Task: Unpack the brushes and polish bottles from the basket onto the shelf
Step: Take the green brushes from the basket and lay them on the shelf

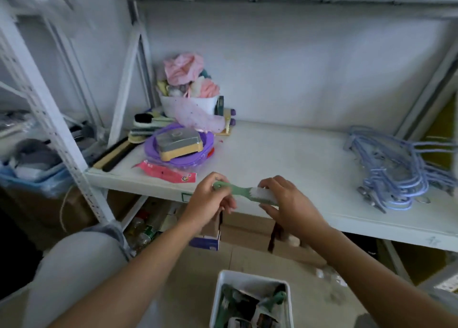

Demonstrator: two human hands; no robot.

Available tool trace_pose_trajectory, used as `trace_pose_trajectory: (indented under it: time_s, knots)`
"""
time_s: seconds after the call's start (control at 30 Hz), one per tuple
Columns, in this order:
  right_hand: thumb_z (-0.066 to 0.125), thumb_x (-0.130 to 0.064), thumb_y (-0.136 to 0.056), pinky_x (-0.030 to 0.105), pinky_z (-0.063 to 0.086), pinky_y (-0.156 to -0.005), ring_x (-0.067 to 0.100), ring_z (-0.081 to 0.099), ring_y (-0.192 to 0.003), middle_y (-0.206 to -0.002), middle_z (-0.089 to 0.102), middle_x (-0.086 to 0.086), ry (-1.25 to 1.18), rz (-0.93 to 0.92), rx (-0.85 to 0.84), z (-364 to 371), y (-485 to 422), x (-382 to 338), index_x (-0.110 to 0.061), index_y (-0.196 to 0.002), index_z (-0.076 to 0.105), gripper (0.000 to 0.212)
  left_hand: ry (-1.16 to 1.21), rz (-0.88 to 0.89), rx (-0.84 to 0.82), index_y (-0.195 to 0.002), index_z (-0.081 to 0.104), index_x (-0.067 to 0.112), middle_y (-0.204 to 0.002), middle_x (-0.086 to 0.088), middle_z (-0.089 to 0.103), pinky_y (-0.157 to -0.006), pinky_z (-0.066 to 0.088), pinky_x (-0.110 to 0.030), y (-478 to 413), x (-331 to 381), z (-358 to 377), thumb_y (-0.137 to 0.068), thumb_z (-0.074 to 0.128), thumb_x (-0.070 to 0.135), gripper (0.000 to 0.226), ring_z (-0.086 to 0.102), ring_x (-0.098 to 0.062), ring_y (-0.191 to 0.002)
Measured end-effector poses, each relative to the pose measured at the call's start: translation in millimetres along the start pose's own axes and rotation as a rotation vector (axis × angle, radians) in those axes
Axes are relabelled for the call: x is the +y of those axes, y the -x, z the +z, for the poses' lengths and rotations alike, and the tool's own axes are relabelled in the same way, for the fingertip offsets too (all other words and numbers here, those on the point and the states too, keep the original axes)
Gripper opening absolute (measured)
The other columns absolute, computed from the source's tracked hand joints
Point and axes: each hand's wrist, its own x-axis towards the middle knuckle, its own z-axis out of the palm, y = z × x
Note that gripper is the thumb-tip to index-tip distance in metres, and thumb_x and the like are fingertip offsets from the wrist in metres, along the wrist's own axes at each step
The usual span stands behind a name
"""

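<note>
Brush (244,194): hovering just over the front edge of the shelf (285,154), held at both ends.

Head view. Pinching the handle tip with the left hand (208,204), fingers curling round it. Clamping the white bristle head with the right hand (287,200), fingers above and thumb below. Lying lengthwise along the shelf's front edge, handle toward the shelf's left end, bristles toward its right end, dipping slightly on the bristle side. Spanning the gap between the two hands, so neither having to reach and both being equally near.

Likely step: setting it down on the shelf's bare middle, straight beyond the hands. Probably calling for only a short push forward and a release, with no turn of the long axis.

Waiting below and in front of the shelf: basket (220,290), holding more green brushes and dark items too blurred to name. Crowding the shelf's left end: dish (178,160) and wrapper (163,171). Piling at the shelf's right end: hangers (394,176).
</note>
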Motion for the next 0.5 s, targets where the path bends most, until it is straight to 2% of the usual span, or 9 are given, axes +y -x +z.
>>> trace_pose_trajectory:
  time_s: [0.1,0.2,0.27,0.33,0.4,0.5]
  knots:
    - [0.07,-0.03,-0.089,0.035,0.054,-0.077,0.015,0.055,-0.1,-0.116,0.058,-0.009,0.031,-0.003,-0.063,-4.6,-25.7,22.8,-0.031,-0.124,0.051,0.04,-0.591,0.089,-0.125,-0.107,0.053,0.033,-0.077,0.001,0.072,-0.057,0.057,-0.033,-10.3,-2.4,-0.9,-0.099,0.056,0.042,0.012,0.069,-0.015,-0.064]
    - [0.068,-0.022,-0.091,0.035,0.055,-0.08,0.015,0.055,-0.104,-0.117,0.061,-0.007,0.048,-0.035,-0.109,8.9,-50.4,38.6,-0.032,-0.126,0.051,0.04,-1.127,0.173,-0.102,-0.1,0.05,0.028,-0.079,0.007,0.06,-0.064,0.056,-0.039,-25.0,-14.3,-1.9,-0.1,0.045,0.056,0.028,0.062,-0.014,-0.07]
    - [0.067,-0.018,-0.092,0.034,0.056,-0.082,0.016,0.054,-0.111,-0.121,0.061,-0.004,0.04,-0.062,-0.093,23.7,-68.6,46.1,-0.03,-0.13,0.051,0.043,-1.226,0.176,-0.046,-0.096,0.051,0.028,-0.079,0.009,0.058,-0.064,0.056,-0.036,-37.9,-20.5,-0.4,-0.098,0.044,0.059,0.032,0.061,-0.012,-0.069]
    - [0.067,-0.017,-0.092,0.033,0.055,-0.089,0.018,0.052,-0.12,-0.131,0.058,-0.001,0.022,-0.067,-0.06,38.5,-88.4,51.5,-0.028,-0.136,0.048,0.049,-1.19,0.146,-0.008,-0.096,0.052,0.029,-0.077,0.01,0.057,-0.059,0.053,-0.03,-53.0,-22.4,2.8,-0.096,0.05,0.057,0.028,0.059,-0.007,-0.066]
    - [0.066,-0.02,-0.093,0.035,0.05,-0.101,0.02,0.044,-0.133,-0.145,0.048,0.0,0.002,-0.044,-0.05,52.2,-106.0,55.7,-0.026,-0.144,0.04,0.057,-1.162,0.123,0.015,-0.1,0.052,0.029,-0.077,0.011,0.056,-0.054,0.048,-0.024,-71.2,-20.9,7.5,-0.093,0.056,0.052,0.024,0.058,-0.004,-0.065]
    - [0.063,-0.023,-0.094,0.038,0.039,-0.112,0.023,0.029,-0.145,-0.157,0.031,0.005,-0.055,-0.012,-0.091,66.5,-123.1,62.3,-0.023,-0.15,0.028,0.067,-1.181,0.157,0.04,-0.113,0.052,0.024,-0.079,0.013,0.054,-0.05,0.037,-0.021,-103.6,-18.8,15.1,-0.092,0.059,0.048,0.032,0.055,-0.004,-0.065]
